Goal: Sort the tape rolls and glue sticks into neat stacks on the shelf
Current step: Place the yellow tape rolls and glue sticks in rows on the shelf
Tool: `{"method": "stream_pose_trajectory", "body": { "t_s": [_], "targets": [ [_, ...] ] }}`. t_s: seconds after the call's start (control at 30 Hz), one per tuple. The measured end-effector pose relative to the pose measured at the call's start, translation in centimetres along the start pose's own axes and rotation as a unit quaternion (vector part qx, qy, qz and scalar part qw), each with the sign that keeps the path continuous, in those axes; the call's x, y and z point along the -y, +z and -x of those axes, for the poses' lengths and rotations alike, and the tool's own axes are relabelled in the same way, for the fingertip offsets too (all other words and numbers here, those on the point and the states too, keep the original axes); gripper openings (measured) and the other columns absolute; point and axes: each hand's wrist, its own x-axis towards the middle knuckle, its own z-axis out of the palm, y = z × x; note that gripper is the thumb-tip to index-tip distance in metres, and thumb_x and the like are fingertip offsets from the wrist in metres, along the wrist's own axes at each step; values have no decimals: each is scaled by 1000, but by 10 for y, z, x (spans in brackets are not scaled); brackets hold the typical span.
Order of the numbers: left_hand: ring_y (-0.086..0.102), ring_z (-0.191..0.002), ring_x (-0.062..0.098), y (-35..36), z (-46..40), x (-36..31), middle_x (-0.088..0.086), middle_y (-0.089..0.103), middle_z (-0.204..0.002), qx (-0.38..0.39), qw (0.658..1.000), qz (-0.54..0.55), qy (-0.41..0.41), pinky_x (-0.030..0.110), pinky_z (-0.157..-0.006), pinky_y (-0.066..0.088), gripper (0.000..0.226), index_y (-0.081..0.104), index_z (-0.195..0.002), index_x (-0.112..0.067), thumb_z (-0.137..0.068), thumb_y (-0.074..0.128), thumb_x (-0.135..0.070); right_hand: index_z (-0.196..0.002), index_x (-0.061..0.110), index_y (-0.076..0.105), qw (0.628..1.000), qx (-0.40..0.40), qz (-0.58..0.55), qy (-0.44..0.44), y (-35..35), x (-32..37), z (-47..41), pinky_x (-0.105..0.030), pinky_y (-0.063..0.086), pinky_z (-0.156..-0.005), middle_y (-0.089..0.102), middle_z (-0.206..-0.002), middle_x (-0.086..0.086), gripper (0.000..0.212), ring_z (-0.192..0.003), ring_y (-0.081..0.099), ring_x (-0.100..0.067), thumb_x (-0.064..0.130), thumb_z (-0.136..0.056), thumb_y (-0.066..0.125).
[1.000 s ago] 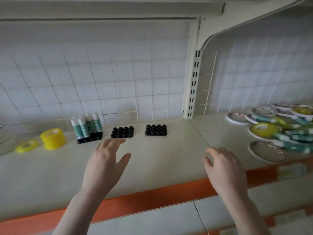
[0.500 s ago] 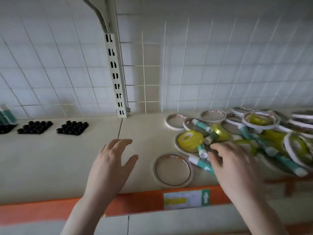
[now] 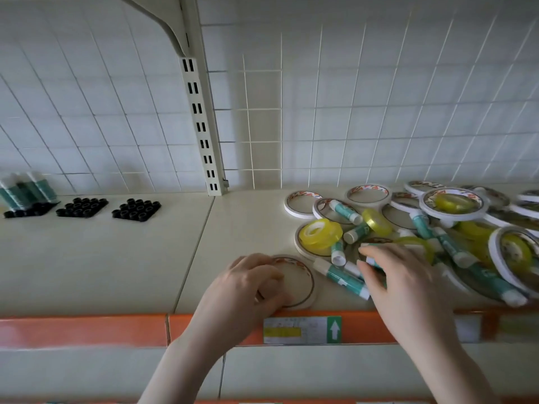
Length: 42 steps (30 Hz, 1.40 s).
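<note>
A jumbled heap of thin white-rimmed tape rolls (image 3: 368, 194), chunky translucent yellow tape rolls (image 3: 320, 233) and teal-and-white glue sticks (image 3: 344, 277) covers the right part of the cream shelf (image 3: 102, 258), lying flat, tilted and overlapping one another. One flat white-rimmed tape ring with a red-printed inner edge (image 3: 303, 279) lies apart from the heap at the near edge, just left of it. A yellow roll sits inside another white ring at the heap's near-left side, and a further yellow roll lies in a large white ring (image 3: 455, 203) toward the far right.

Far left, three square black plastic trays with round sockets (image 3: 136, 209) stand in a row; the leftmost tray (image 3: 29, 209) holds several glue sticks standing upright (image 3: 26, 188) (blurred at the picture's edge), while the sockets of the other two show nothing in them.

The left hand (image 3: 248, 290) lies over the left side of the lone ring, fingers curled on its rim and thumb at its near edge, gripping it against the shelf. The right hand (image 3: 402, 287) reaches into the near side of the heap, fingers bent around a teal glue stick (image 3: 372, 262) that is mostly hidden beneath them. An orange strip with a white-and-green arrow label (image 3: 303, 330) runs along the shelf's near edge.
</note>
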Motion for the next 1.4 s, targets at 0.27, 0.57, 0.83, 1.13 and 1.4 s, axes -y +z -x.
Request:
{"method": "stream_pose_trajectory", "body": {
  "t_s": [0.27, 0.57, 0.83, 1.13, 1.4],
  "targets": [
    [44, -114, -4, -23, 0, 17, -28, 49, -127, 22, 997, -65, -31, 15, -86, 34, 80, 66, -107, -37, -50, 32, -83, -80, 11, 70, 998, 9, -24, -56, 6, 16, -3, -31, 49, -54, 63, -72, 0, 13, -66, 60, -24, 9, -70, 78],
    [38, -119, -5, -42, 6, 37, -27, 49, -121, 39, 995, -94, 8, 22, -91, 38, 20, 70, -94, -40, -77, 67, -50, -59, 16, 61, 979, 118, 57, -157, 20, 37, -19, -30, 46, -48, 56, -53, 3, 27, -59, 52, -22, 7, -50, 85],
    [54, -76, 2, -40, 9, 37, -18, 60, -73, -17, 993, -81, 87, 19, -70, 41, 19, 59, -76, -31, -81, 50, -47, -54, 15, 55, 981, 117, 55, -148, 16, 42, -21, -26, 40, -42, 51, -53, 1, 36, -51, 52, -21, 3, -39, 85],
    [52, -72, 2, -49, 15, 38, -19, 58, -72, -82, 990, -107, 49, 20, -69, 40, 19, 58, -78, -32, -80, 46, -46, -67, 12, 64, 992, 0, -98, -84, 3, 38, -34, -17, 27, -50, 56, -59, 4, 25, -46, 34, -11, -2, -55, 79],
    [54, -74, 1, -92, 49, 66, -19, 62, -74, -174, 972, -157, 1, 17, -66, 41, 25, 67, -79, -26, -78, 50, -45, -82, 10, 71, 969, -34, -235, -65, 39, 85, -49, -18, 41, -56, 64, -71, 2, 22, -52, 55, -12, -4, -65, 76]
  ]
}}
